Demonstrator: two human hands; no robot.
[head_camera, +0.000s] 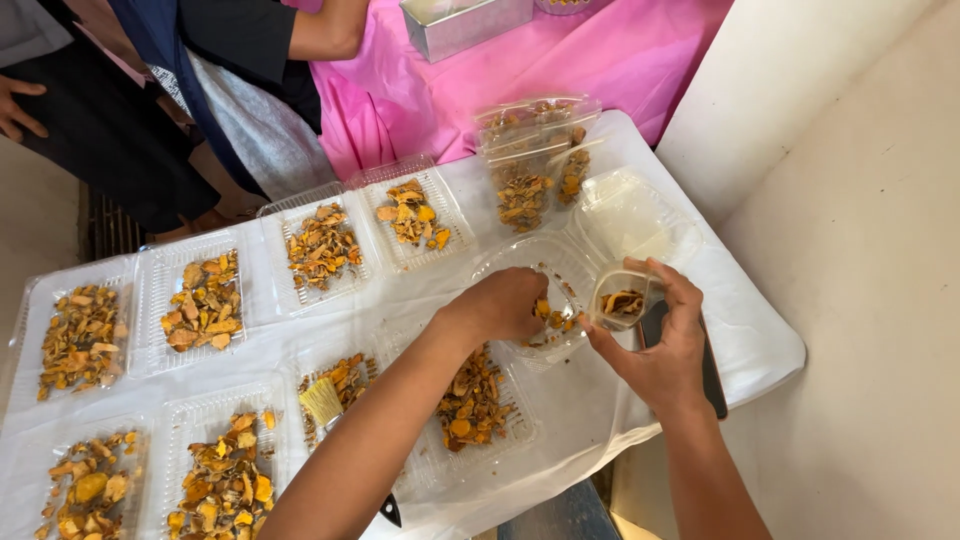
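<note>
Seen from above at a white-covered table (760, 350) pushed against a pale wall: right hand (665, 335) wrapped loosely around a small clear plastic cup (620, 300), thumb at the near side and fingers curled over the far rim, cup tipped slightly toward the left and carrying a few dried orange-yellow slices at the bottom. Just beside the cup, left hand (500, 305) bunched palm-down over a clear plastic clamshell tray (545, 265), fingertips pinched together on some slices; exact grip hidden by the knuckles. Tray lying directly under and ahead of that hand, touching the cup's left side, nearly bare apart from a scatter of slices. Under the left forearm, a second filled tray (470, 400), and near it a small pale-bristled brush (322, 400) resting across another tray. Spread over the left half of the table, two rows of open trays heaped with the same dried slices (205, 300). At the far edge, a stack of closed filled containers (535, 160), with an open clear lid (630, 215) just to the right. Beneath the right wrist, a dark flat phone-like object (712, 380), partly covered. Beyond the table, pink cloth (600, 60), a metal box (465, 25), and another person's dark sleeve (250, 40).
</note>
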